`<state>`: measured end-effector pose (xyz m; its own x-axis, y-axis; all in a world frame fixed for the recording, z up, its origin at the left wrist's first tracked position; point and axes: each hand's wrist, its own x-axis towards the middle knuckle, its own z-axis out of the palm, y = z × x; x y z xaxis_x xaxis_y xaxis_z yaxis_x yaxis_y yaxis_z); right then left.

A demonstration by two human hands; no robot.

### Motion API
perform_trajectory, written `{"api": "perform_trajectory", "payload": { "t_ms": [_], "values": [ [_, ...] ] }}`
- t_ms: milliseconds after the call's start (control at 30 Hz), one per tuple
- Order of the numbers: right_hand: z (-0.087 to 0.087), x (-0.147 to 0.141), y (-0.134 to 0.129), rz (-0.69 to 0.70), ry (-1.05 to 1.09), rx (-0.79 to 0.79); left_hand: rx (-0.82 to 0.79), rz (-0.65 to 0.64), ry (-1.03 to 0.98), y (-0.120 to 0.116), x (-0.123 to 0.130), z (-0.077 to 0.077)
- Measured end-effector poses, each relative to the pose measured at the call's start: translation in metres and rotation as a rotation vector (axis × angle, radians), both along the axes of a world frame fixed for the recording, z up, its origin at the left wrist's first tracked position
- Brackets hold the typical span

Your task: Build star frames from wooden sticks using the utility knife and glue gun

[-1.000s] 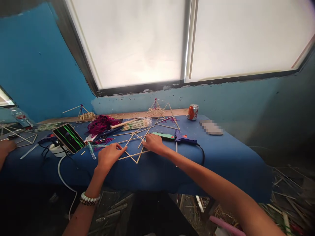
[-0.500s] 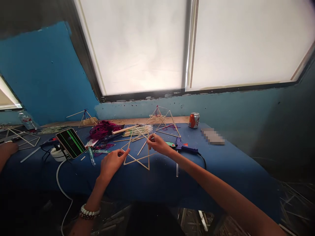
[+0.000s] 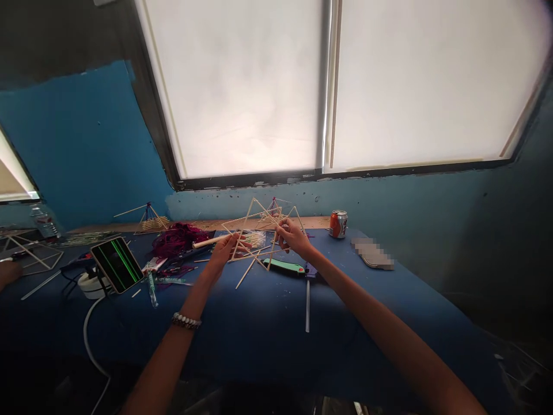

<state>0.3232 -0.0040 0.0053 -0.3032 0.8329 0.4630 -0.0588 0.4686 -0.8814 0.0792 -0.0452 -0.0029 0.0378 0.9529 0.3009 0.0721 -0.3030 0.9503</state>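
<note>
left hand [image 3: 227, 251] and right hand [image 3: 291, 237] pinch opposite sides of a star-shaped stick frame [image 3: 245, 225], hands apart, raised over a blue tablecloth [image 3: 345, 323] — an even, light grip should spare its thin joints.

From the person's head, the camera faces forward and down — close above the table [image 3: 268, 340], the left hand [image 3: 222, 252] and right hand [image 3: 294, 237] near, the window [image 3: 233, 92] filling the upper frame — at arm's reach.
</note>
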Motion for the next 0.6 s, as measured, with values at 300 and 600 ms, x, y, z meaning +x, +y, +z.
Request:
{"api": "perform_trajectory", "payload": {
  "t_ms": [300, 600],
  "values": [
    [0.002, 0.02, 0.018, -0.093, 0.109, 0.069, 0.09, -0.165, 0.107, 0.033, 0.022, -0.001],
    [-0.01, 0.008, 0.022, -0.1, 0.084, 0.101, 0.137, -0.058, -0.052, 0.033, 0.021, -0.001]
  ]
}}
